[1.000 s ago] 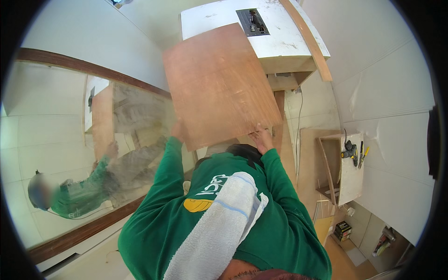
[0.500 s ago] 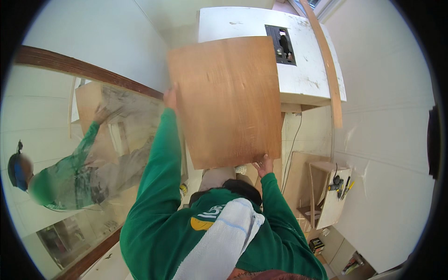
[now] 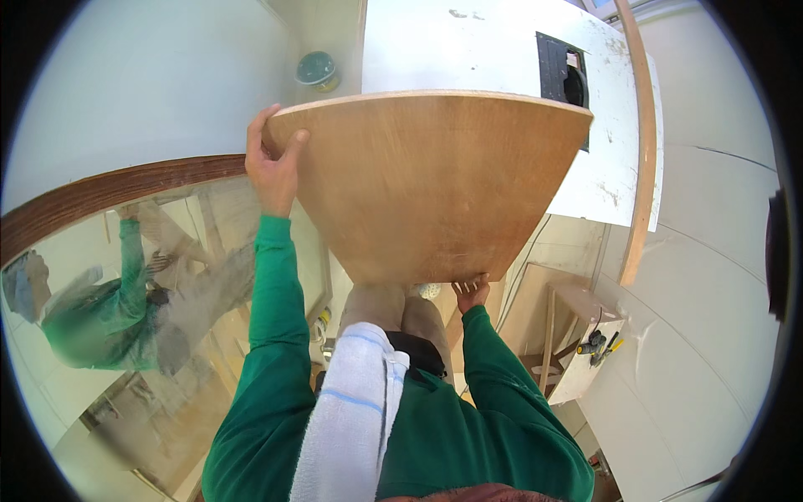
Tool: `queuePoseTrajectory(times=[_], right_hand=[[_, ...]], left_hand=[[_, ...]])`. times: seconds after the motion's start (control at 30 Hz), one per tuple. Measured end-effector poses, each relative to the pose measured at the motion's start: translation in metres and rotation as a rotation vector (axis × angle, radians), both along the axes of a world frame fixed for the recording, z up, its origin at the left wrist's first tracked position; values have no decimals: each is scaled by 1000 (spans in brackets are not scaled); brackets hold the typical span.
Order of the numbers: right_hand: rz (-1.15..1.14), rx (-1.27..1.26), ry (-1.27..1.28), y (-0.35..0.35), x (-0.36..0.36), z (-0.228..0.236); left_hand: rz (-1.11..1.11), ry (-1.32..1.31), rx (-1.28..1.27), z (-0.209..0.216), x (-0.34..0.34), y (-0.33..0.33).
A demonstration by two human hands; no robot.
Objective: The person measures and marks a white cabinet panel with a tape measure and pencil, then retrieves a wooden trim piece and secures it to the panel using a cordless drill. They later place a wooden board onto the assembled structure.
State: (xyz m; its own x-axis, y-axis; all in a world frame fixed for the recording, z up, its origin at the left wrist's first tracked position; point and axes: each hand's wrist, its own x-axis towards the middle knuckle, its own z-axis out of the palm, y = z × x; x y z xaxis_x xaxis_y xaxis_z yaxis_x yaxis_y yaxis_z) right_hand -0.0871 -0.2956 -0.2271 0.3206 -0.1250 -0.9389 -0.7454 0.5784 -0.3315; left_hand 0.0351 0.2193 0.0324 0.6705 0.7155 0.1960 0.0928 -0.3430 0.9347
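A brown plywood panel (image 3: 435, 184) is held up in front of me, tilted, with its pale cut edge along the top. My left hand (image 3: 274, 163) grips the upper left corner, the thumb on the near face and the fingers around the edge. Under the lower right edge, my right hand (image 3: 473, 293) supports the panel, its fingers partly hidden behind the wood. Beyond the panel lies a white board-topped table (image 3: 452, 50), partly covered from view by the panel.
A black-framed opening (image 3: 562, 71) sits in the white top, with a wooden strip (image 3: 644, 125) along its right side. A green-lidded bucket (image 3: 318, 71) stands at the far left. Left of me is a dark-framed mirror (image 3: 125, 180); right, a wooden box (image 3: 577, 376) carries hand tools (image 3: 600, 345).
The panel has tipped so that its top edge shows and looks wider. My left hand has moved up to the top left corner, while my right hand stays at the lower edge.
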Motion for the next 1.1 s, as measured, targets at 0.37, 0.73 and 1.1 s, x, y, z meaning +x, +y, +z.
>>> queuePoseTrajectory(times=[0.37, 0.73, 1.1], right_hand=[[-83, -31, 82, 2, 6, -8], [-131, -136, -385, -36, 28, 81], [79, -216, -888, -102, 174, 204]], left_hand=[[-115, 107, -246, 18, -4, 17], [59, -212, -879, -51, -39, 66], [77, -145, -922, -32, -125, -9]])
